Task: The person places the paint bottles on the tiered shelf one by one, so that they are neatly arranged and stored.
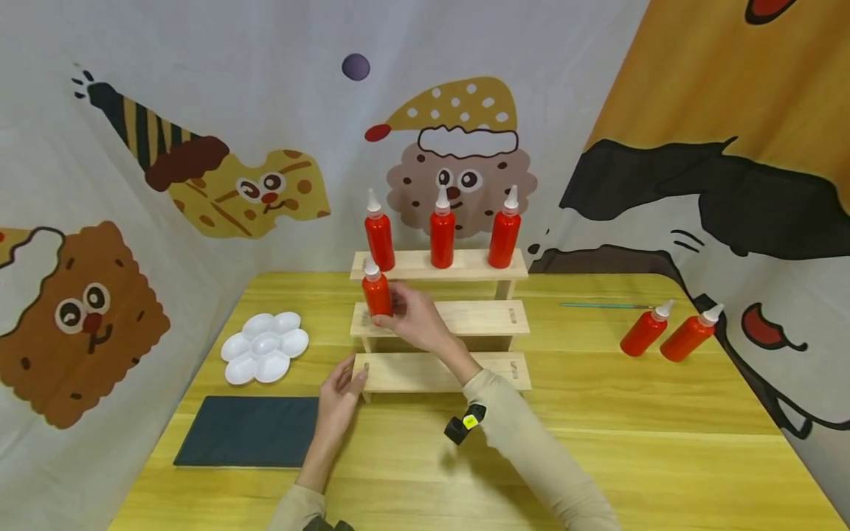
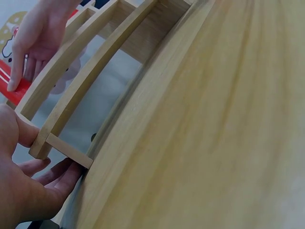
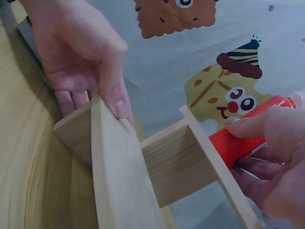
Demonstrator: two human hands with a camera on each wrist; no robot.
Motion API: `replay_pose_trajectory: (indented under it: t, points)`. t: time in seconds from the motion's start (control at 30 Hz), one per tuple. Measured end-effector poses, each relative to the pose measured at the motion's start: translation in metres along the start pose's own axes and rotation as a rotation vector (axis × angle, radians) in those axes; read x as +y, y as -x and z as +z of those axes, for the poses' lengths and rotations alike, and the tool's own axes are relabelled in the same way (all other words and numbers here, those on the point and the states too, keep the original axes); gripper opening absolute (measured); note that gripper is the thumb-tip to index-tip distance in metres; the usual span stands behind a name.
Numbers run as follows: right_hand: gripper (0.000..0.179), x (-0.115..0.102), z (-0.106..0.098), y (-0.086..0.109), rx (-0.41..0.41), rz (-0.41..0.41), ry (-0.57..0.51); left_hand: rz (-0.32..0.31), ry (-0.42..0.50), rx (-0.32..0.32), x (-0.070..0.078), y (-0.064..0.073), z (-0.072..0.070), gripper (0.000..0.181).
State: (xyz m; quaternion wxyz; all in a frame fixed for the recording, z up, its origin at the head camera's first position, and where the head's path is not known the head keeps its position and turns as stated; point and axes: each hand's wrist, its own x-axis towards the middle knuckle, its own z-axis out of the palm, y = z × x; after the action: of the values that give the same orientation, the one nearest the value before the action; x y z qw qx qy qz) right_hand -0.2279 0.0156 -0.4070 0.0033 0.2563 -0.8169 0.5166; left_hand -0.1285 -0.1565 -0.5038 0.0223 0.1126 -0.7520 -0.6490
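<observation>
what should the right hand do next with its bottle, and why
Probably settle the red bottle on the left end of the middle shelf: the right hand holds it there, the left hand grips the bottom shelf, and three more bottles stand on the top shelf.

Open passage runs along the tabletop (image 1: 578, 402) between a three-step wooden rack (image 1: 468, 317) and two red squeeze bottles (image 1: 643, 334) at right. Three upright bottles (image 1: 442, 241) stand apart on the top step (image 1: 473, 263), narrow gaps between them. The right hand (image 1: 417, 318), gripping another bottle (image 1: 376, 293), blocks the left end of the middle step (image 1: 491, 319); its right half lies free. The right forearm (image 1: 527, 450) crosses the bottom step (image 1: 405, 375), whose left corner the left hand (image 1: 339, 394) grips.
</observation>
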Motion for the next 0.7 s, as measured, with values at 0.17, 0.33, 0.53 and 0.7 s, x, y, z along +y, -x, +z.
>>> replay_pose_trajectory:
  t: [0.17, 0.33, 0.53, 0.7]
  points:
    - [0.053, -0.001, 0.000, 0.003, 0.002, -0.008, 0.007, 0.006, -0.001, 0.004, 0.001, 0.001, 0.000, 0.051]
    - [0.054, -0.002, -0.009, 0.012, 0.027, -0.003, 0.029, -0.001, 0.001, -0.001, 0.001, 0.002, -0.001, 0.053]
    - [0.050, -0.004, -0.029, 0.028, 0.064, 0.016, 0.042, -0.001, -0.005, 0.002, 0.001, 0.002, -0.001, 0.053]
    - [0.045, -0.007, -0.049, 0.042, 0.074, 0.029, 0.041, 0.003, 0.003, -0.002, 0.000, 0.001, -0.001, 0.053]
